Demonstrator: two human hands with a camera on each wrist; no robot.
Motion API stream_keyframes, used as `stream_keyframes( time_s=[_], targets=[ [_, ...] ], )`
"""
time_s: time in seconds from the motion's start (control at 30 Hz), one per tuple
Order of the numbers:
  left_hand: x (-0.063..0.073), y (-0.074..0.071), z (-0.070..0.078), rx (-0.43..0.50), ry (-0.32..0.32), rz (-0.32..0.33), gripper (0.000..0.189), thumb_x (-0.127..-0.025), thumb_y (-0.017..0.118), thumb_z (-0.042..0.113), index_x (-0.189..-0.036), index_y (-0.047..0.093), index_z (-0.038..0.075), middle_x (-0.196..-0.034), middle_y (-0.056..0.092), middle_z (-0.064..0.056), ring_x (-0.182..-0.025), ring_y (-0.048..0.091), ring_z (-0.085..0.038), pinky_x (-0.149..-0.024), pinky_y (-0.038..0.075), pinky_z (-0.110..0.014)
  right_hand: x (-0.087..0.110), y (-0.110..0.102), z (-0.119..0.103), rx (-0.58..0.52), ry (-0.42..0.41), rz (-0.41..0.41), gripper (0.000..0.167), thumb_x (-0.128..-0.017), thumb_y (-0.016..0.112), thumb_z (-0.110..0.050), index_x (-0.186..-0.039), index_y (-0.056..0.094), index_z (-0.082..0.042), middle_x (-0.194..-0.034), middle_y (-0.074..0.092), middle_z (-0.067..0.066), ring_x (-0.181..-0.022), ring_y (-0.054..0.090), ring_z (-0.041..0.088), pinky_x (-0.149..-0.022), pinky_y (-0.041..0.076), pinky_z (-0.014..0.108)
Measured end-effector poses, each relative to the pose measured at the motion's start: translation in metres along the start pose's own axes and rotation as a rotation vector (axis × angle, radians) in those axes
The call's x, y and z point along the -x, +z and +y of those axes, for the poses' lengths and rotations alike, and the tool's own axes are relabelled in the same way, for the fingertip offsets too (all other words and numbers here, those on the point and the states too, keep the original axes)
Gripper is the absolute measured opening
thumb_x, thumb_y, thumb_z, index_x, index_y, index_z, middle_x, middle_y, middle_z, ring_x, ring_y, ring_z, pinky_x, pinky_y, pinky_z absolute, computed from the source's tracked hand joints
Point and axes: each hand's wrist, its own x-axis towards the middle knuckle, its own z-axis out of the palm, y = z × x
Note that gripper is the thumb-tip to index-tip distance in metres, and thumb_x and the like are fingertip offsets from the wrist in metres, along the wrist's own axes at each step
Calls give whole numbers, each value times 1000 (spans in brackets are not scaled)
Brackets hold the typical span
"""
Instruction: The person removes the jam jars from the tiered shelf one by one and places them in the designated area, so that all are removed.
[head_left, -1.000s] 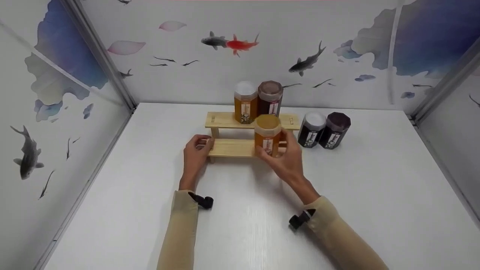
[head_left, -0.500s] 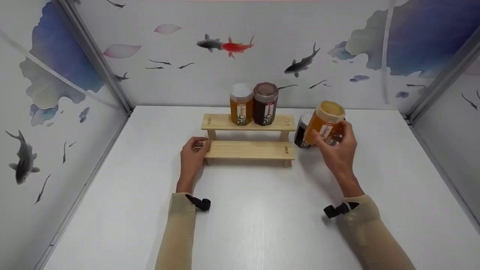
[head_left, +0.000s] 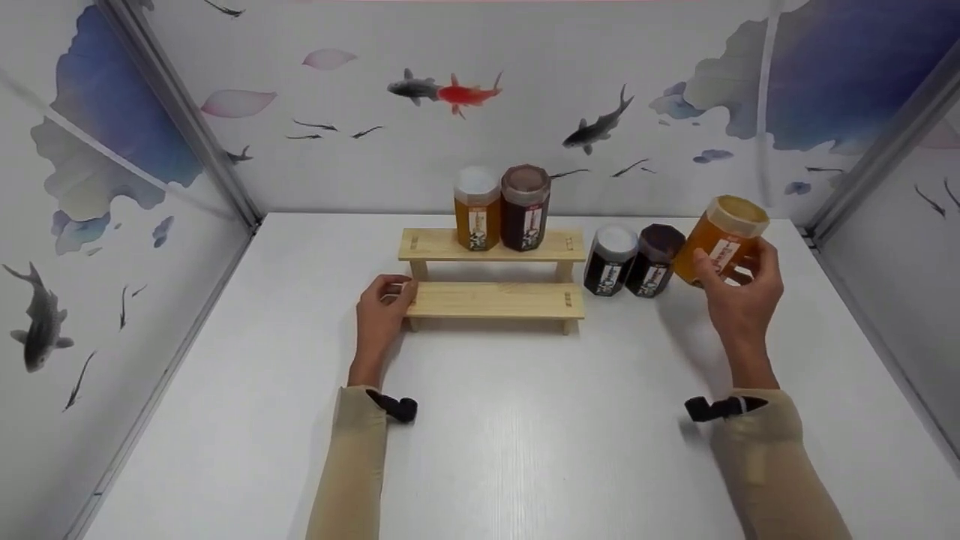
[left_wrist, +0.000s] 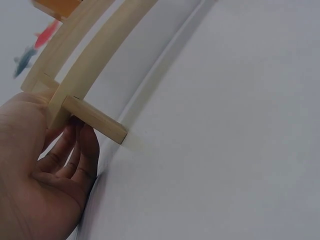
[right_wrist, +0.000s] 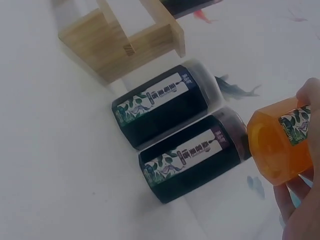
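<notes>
My right hand (head_left: 744, 296) grips an amber jar (head_left: 721, 240) with a yellowish lid, tilted and held off the table at the right. In the right wrist view the amber jar (right_wrist: 277, 142) shows its base. My left hand (head_left: 381, 315) pinches the left end of the lower board of a two-step wooden rack (head_left: 495, 300); in the left wrist view its thumb lies over the board (left_wrist: 95, 55) and its fingers curl below. On the upper step stand an amber jar with a white lid (head_left: 478, 217) and a dark red jar with a brown lid (head_left: 524, 214).
Right of the rack, two dark jars stand side by side on the white table (head_left: 480, 435): a white-lidded jar (head_left: 610, 266) and a purple-lidded jar (head_left: 655, 266). Printed walls with fish enclose the back (head_left: 337, 172) and sides.
My right hand has lifted the amber jar off the lower step and carried it right, past the two dark jars, tilting it. My left hand stays at the rack's left end.
</notes>
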Motion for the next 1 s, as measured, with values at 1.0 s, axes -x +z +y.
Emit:
stream_keyframes(
  time_s=[1.0],
  targets=[
    [0, 0, 0, -5, -16, -3, 31, -102, 75, 37, -122, 74, 13, -113, 74, -10, -104, 71, -21, -81, 56, -25, -7, -16, 59, 149, 274, -375, 96, -101, 72, -55, -174, 19, -24, -180, 22, 10, -168, 24, 33, -133, 27, 56]
  ],
)
